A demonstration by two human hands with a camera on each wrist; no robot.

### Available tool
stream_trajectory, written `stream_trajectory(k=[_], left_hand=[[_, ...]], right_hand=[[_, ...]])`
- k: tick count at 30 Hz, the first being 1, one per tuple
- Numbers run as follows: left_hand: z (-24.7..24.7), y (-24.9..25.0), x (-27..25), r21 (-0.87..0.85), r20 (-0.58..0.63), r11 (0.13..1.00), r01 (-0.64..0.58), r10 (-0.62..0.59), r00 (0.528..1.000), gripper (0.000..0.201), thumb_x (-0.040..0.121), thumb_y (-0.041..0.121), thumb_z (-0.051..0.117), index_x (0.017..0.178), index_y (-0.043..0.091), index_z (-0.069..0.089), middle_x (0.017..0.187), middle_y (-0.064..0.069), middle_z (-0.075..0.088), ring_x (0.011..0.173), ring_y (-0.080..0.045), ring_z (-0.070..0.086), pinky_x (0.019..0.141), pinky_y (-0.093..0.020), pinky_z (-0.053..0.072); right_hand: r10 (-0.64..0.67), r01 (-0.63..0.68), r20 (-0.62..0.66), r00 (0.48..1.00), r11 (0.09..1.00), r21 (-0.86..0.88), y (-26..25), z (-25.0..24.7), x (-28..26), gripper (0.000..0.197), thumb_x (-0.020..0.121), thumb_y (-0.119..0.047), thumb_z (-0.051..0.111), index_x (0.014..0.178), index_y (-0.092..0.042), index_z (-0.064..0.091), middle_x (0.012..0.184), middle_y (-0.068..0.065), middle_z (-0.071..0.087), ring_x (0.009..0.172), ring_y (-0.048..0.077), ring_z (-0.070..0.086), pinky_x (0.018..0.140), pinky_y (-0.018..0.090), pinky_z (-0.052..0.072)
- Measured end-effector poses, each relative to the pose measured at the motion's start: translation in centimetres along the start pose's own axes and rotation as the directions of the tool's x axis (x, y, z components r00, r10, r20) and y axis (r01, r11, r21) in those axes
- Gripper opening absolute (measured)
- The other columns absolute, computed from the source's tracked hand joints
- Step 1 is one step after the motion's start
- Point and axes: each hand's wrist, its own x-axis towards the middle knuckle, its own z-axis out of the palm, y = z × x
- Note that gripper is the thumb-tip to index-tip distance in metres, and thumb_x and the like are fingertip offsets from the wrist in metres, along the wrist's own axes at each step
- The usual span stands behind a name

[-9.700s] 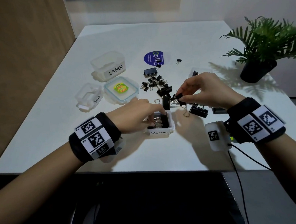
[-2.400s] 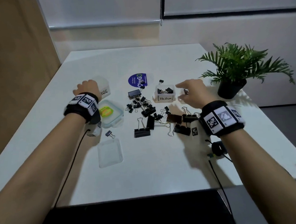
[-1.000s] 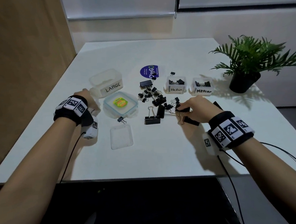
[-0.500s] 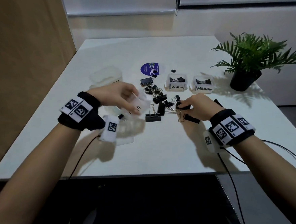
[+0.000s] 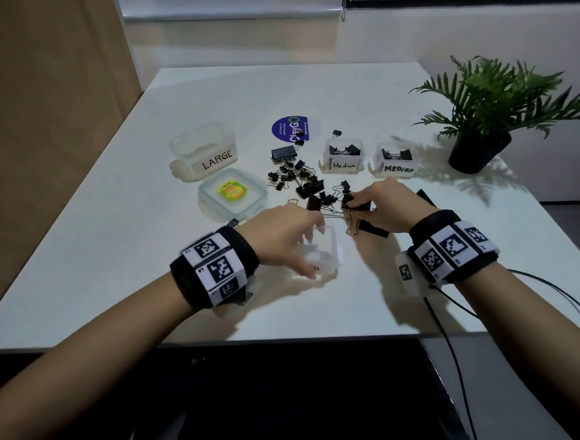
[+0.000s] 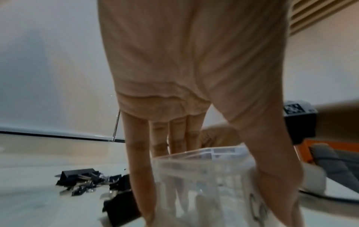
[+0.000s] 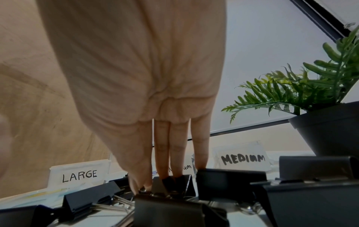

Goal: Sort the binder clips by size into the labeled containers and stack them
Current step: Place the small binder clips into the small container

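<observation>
My left hand (image 5: 315,252) grips the small clear container (image 5: 329,256) low over the table in front of the pile; in the left wrist view its fingers (image 6: 139,176) and thumb clasp the container (image 6: 204,169) from both sides. My right hand (image 5: 358,211) pinches a black binder clip (image 5: 348,200) at the pile's near edge, with the fingertips (image 7: 165,175) on the clip (image 7: 172,182). Loose black clips (image 5: 296,180) of mixed sizes lie mid-table. The LARGE container (image 5: 205,153) stands at the back left. Two medium containers (image 5: 344,154) (image 5: 396,159) hold clips.
A square lid with a yellow sticker (image 5: 232,193) lies in front of the LARGE container. A purple round sticker (image 5: 291,130) sits behind the pile. A potted plant (image 5: 478,138) stands at the right. Big black clips (image 7: 310,192) lie beside my right hand. Wrist cables trail off the table's front edge.
My left hand has carried the small container right and down, from beside the lid to just in front of the pile. My right hand has stayed at the pile's edge.
</observation>
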Motion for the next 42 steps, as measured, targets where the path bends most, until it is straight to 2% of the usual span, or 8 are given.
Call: stream_trajectory(k=[5,9,12,17,23,27,39,42], left_hand=[[0.3,0.9,-0.2,0.111,0.022,0.994,-0.002,-0.001,1.000,0.082,0.056,0.065,0.078,0.117,0.017,0.054,0.108,0.002,0.056,0.099,-0.019,0.054,0.076,-0.036,0.049],[-2.7,0.1,-1.0,0.089,-0.185,0.990,0.108,-0.091,0.979,0.083,0.062,0.087,0.048,0.111,0.022,0.060,0.109,0.004,0.054,0.103,-0.016,0.052,0.080,-0.037,0.050],[-4.8,-2.9,-1.2,-0.004,-0.300,0.974,0.228,-0.219,0.928,0.053,0.083,0.066,0.051,0.103,0.018,0.061,0.104,0.001,0.060,0.090,-0.016,0.054,0.080,-0.038,0.049],[-3.6,-7.4,-1.4,0.085,-0.102,0.898,0.432,-0.424,0.900,0.030,0.082,0.030,0.068,0.105,0.014,0.059,0.102,-0.004,0.061,0.096,-0.022,0.053,0.074,-0.031,0.042],[-3.3,-7.4,-1.0,0.086,-0.044,0.855,0.512,-0.510,0.859,0.045,0.068,0.026,0.080,0.105,0.011,0.058,0.084,0.001,0.050,0.086,-0.022,0.053,0.066,-0.028,0.039],[-2.2,-7.0,-0.1,0.081,-0.020,0.854,0.514,-0.514,0.858,0.051,0.065,0.019,0.082,0.106,0.010,0.053,0.095,-0.006,0.055,0.086,-0.022,0.052,0.064,-0.029,0.037],[-4.2,-9.8,0.0,-0.297,-0.194,0.850,0.435,-0.500,0.844,0.017,0.076,-0.006,0.065,0.085,0.008,0.065,0.083,-0.009,0.063,0.063,-0.015,0.057,0.057,-0.026,0.052],[-4.5,-9.7,-0.8,-0.224,-0.075,0.839,0.495,-0.522,0.850,0.008,0.073,0.002,0.075,0.080,0.006,0.071,0.075,-0.009,0.071,0.061,-0.016,0.062,0.054,-0.021,0.049]], right_hand=[[-0.004,0.004,0.004,1.000,1.000,-0.030,0.0,0.1,0.1,0.027,0.092,-0.015,0.055,0.113,-0.018,0.072,0.118,0.004,0.069,0.100,0.025,0.062,0.084,0.039,0.050],[-0.021,0.021,-0.009,1.000,0.999,0.025,0.0,0.3,0.2,0.026,0.091,-0.012,0.058,0.114,-0.015,0.071,0.114,0.005,0.070,0.101,0.028,0.063,0.083,0.035,0.050],[-0.056,0.064,-0.089,0.994,0.994,0.091,-0.1,0.3,0.9,0.035,0.088,-0.008,0.061,0.123,-0.012,0.066,0.121,0.010,0.067,0.113,0.028,0.060,0.094,0.036,0.047],[-0.018,0.018,0.004,1.000,1.000,-0.004,-1.1,-0.8,3.2,0.046,0.092,-0.014,0.059,0.137,-0.009,0.052,0.139,0.013,0.052,0.130,0.028,0.046,0.106,0.037,0.036],[0.154,-0.149,0.109,0.982,0.987,-0.052,-1.2,-1.4,6.4,0.038,0.083,-0.015,0.066,0.116,0.004,0.064,0.120,0.020,0.064,0.109,0.035,0.060,0.094,0.043,0.052],[0.101,-0.098,0.098,0.990,0.995,-0.035,-1.7,-0.9,6.9,0.044,0.074,-0.030,0.080,0.111,-0.009,0.069,0.110,0.008,0.065,0.103,0.024,0.060,0.082,0.030,0.050],[-0.063,0.061,0.031,0.997,0.995,0.081,-1.8,-0.3,7.2,0.024,0.073,-0.004,0.073,0.096,-0.014,0.072,0.085,0.001,0.068,0.083,0.019,0.065,0.079,0.035,0.056],[-0.090,0.089,0.000,0.996,0.989,0.116,-1.6,-0.2,7.1,0.023,0.071,-0.008,0.078,0.093,-0.013,0.072,0.081,0.000,0.063,0.079,0.019,0.063,0.076,0.033,0.054]])
